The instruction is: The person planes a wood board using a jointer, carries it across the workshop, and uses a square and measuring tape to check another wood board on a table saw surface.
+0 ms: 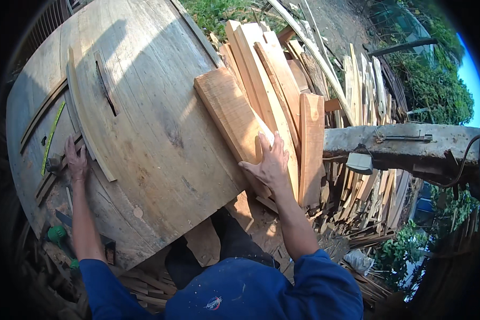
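My right hand point(269, 162) rests with fingers spread on the near end of a thick, pale plank point(226, 109), which lies across the right edge of the wooden worktable point(160, 160). Several long boards point(261, 64) lean beside that plank on its right. At the table's left side my left hand point(77, 162) lies with its fingers stretched out on a dark wooden strip point(49, 184). A small grey block point(53, 162) sits just left of those fingers. Close by is a yellow tape measure blade point(52, 140), extended along the tabletop.
A thin curved strip point(85, 117) lies on the table near a dark slot point(105, 88). A green-handled tool point(58, 234) is at the table's lower left. To the right stand a rough post point(400, 144) and a large stack of loose lumber point(373, 197).
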Demonstrator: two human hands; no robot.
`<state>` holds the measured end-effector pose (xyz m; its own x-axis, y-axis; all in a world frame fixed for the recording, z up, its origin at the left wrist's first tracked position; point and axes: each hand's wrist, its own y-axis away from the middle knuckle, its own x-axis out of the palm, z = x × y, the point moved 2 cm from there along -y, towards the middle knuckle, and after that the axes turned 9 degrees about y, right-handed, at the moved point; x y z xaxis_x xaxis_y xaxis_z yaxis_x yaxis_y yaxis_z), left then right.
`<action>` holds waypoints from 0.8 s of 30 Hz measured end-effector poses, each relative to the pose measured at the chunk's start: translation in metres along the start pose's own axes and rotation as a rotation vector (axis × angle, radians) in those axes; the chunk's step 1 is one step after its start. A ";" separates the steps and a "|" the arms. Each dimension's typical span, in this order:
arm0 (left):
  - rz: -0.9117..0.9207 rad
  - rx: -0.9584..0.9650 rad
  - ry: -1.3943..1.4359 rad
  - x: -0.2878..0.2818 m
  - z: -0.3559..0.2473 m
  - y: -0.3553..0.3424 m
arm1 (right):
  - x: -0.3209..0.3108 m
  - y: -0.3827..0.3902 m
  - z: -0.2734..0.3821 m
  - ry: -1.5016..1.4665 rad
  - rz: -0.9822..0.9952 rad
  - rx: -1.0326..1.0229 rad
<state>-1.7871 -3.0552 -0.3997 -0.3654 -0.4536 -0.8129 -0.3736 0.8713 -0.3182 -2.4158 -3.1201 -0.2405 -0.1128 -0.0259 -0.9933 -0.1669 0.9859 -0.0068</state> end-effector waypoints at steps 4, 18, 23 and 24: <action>0.017 -0.192 0.347 0.003 -0.154 0.061 | 0.021 0.040 -0.031 -0.132 0.092 0.049; 0.401 -0.704 0.970 0.138 -0.485 0.194 | -0.049 0.116 -0.324 0.360 -0.445 0.465; 0.411 -0.686 1.160 0.104 -0.479 0.182 | -0.034 0.140 -0.438 0.451 -0.184 0.430; 0.450 -0.840 1.355 0.094 -0.466 0.184 | -0.022 0.137 -0.443 0.445 -0.208 0.387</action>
<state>-2.2875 -3.0249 -0.3071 -0.8260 -0.4249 0.3703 -0.2012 0.8360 0.5106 -2.8697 -3.0570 -0.1688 -0.5272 -0.2081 -0.8238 0.1285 0.9389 -0.3194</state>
